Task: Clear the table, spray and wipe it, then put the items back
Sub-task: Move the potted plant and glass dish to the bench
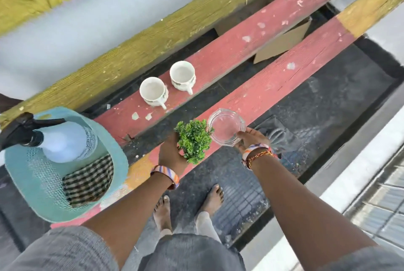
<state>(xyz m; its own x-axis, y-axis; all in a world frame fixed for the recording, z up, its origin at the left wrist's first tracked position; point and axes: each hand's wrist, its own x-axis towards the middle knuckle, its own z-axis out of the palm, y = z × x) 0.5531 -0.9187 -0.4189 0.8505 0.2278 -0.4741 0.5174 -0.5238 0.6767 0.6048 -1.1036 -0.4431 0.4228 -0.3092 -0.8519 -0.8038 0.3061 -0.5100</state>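
my left hand (171, 153) grips the plant (193, 140), right hand (249, 137) pinches the glass dish (226, 126) by its rim; one slip and it probably shatters.

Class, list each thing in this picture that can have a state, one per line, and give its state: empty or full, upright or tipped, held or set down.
Left cup: upright, empty, on red plank.
Right cup: upright, empty, on red plank.
Glass dish: empty, held by right hand.
Green plant: held by left hand.
Spray bottle: lying in the teal basket.
Checked cloth: folded, in the basket.
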